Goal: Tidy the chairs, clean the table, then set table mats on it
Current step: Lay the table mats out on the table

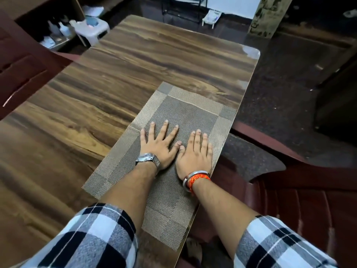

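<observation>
A woven grey-brown table mat (185,113) lies flat on the wooden table (108,78), along the table's right edge. My left hand (161,145) rests palm down on the mat's middle with fingers spread. Just to its right, my right hand (195,154) also presses flat on the mat, fingers close together. The thumbs nearly touch. Neither hand holds anything. My forearms hide part of the mat's near half.
A dark red chair (289,190) stands at the table's right side, and another dark red chair (21,70) at the left. A white plastic stool (92,29) and bottles sit beyond the far left corner. Dark floor (280,97) lies to the right.
</observation>
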Demonstrator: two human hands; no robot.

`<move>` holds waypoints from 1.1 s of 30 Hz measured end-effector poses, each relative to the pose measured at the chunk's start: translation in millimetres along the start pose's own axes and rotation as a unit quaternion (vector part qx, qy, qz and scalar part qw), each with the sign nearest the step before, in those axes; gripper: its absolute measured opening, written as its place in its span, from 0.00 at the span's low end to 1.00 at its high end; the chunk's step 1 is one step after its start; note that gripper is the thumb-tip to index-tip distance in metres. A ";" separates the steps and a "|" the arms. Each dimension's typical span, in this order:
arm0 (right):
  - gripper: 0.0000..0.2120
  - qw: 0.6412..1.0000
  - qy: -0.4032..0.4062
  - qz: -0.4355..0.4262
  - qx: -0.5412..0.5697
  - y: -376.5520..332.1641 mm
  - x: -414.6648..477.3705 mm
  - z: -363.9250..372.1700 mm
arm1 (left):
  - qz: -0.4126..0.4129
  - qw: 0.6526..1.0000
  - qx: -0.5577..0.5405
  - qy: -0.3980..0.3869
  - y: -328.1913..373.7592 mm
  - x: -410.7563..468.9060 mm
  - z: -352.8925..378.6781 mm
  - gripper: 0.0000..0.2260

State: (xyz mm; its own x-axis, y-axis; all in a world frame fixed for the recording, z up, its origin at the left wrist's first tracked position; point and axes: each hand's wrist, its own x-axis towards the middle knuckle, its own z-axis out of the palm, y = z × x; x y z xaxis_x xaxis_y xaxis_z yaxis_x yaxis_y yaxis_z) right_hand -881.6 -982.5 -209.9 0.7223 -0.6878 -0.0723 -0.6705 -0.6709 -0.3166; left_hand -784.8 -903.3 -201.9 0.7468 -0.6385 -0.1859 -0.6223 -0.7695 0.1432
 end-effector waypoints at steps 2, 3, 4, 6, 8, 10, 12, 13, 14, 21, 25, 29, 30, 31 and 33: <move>0.30 1.000 0.002 -0.001 -0.001 -0.1 -0.4 0.1 | -0.003 1.000 0.000 0.001 0.0 0.0 -0.5 0.26; 0.30 1.000 0.004 -0.001 -0.002 -0.3 -0.2 0.2 | -0.004 1.000 -0.002 0.003 0.3 -0.1 -0.6 0.26; 0.30 1.000 0.006 -0.001 -0.002 -0.3 0.0 0.2 | -0.006 1.000 -0.004 0.006 0.6 -0.3 -0.2 0.26; 0.30 1.000 0.006 0.000 -0.001 0.1 0.4 0.0 | -0.007 1.000 -0.002 0.012 1.3 -0.2 0.7 0.26; 0.30 1.000 0.001 -0.003 -0.001 0.7 0.7 0.3 | -0.009 1.000 -0.004 0.014 1.4 0.1 1.0 0.26; 0.30 1.000 0.005 -0.002 -0.002 0.8 0.4 1.3 | -0.011 1.000 -0.004 0.012 1.4 -0.1 0.9 0.26; 0.31 1.000 0.010 0.000 0.001 0.8 0.1 1.9 | -0.012 1.000 -0.004 0.010 2.3 0.0 0.6 0.26; 0.31 1.000 0.010 -0.002 0.001 0.7 0.5 2.2 | -0.013 1.000 -0.004 0.011 2.4 0.1 0.4 0.26; 0.31 1.000 0.009 -0.004 0.000 1.3 1.3 3.0 | -0.014 1.000 -0.005 0.012 2.6 0.2 0.1 0.26; 0.32 1.000 -0.018 -0.010 -0.002 3.1 3.0 -1.0 | -0.012 1.000 -0.013 -0.002 2.4 2.0 -2.7 0.27; 0.32 0.996 0.067 -0.044 0.043 -6.0 0.0 -25.5 | -0.070 0.984 -0.096 0.129 -28.3 -34.9 -14.3 0.30; 0.24 0.976 0.030 -0.160 0.145 -50.3 -37.2 -39.5 | -0.295 0.923 -0.143 0.201 -99.4 -129.1 -6.5 0.31; 0.22 0.969 -0.003 -0.184 0.165 -66.7 -53.1 -36.1 | -0.350 0.905 -0.140 0.196 -117.5 -152.5 -4.9 0.31; 0.19 0.962 -0.051 -0.199 0.177 -82.3 -68.4 -30.7 | -0.402 0.886 -0.137 0.186 -132.2 -172.3 -4.4 0.30; 0.14 0.940 -0.169 -0.229 0.187 -119.6 -100.6 -20.5 | -0.501 0.839 -0.136 0.165 -159.3 -212.0 -7.3 0.30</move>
State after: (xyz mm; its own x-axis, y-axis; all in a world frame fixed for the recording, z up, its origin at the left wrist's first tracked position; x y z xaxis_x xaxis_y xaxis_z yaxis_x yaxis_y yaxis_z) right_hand -877.5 -838.8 -145.4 0.9757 -0.1812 -0.1235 -0.2155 -0.6870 -0.6939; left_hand -842.3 -645.4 -178.2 0.9153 0.3964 -0.0717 0.3988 -0.8662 0.3010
